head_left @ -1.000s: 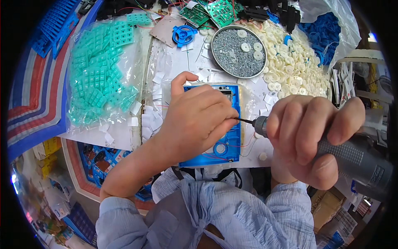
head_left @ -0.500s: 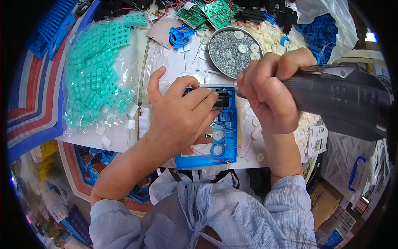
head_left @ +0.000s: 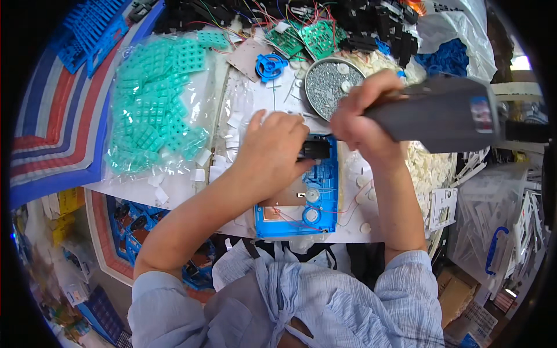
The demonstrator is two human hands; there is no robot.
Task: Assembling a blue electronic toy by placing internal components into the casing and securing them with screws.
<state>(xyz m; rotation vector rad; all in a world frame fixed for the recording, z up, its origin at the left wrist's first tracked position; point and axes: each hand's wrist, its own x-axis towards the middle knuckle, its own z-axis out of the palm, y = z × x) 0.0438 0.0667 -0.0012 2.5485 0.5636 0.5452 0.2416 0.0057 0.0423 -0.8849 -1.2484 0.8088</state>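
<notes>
A blue plastic housing (head_left: 313, 214) lies flat on the white work surface, with white gears, thin red wires and a copper-coloured plate inside. My left hand (head_left: 272, 153) rests on its upper left part, fingertips pressing a small black block (head_left: 316, 149) at its top edge. My right hand (head_left: 362, 119) grips a grey electric screwdriver (head_left: 441, 113), held above the housing's top right corner. The driver's tip is hidden behind my fingers.
A round metal tin of small screws (head_left: 328, 87) sits just beyond the housing. A clear bag of teal rubber pads (head_left: 156, 110) lies to the left. Green circuit boards (head_left: 316, 37), black parts with wires, a blue wheel (head_left: 270, 65) and a pile of white gears (head_left: 429, 165) crowd the back and right.
My right hand has swung the screwdriver from a sideways hold at the housing's right up over its top edge. My left hand slid up to the black block, uncovering the lower housing.
</notes>
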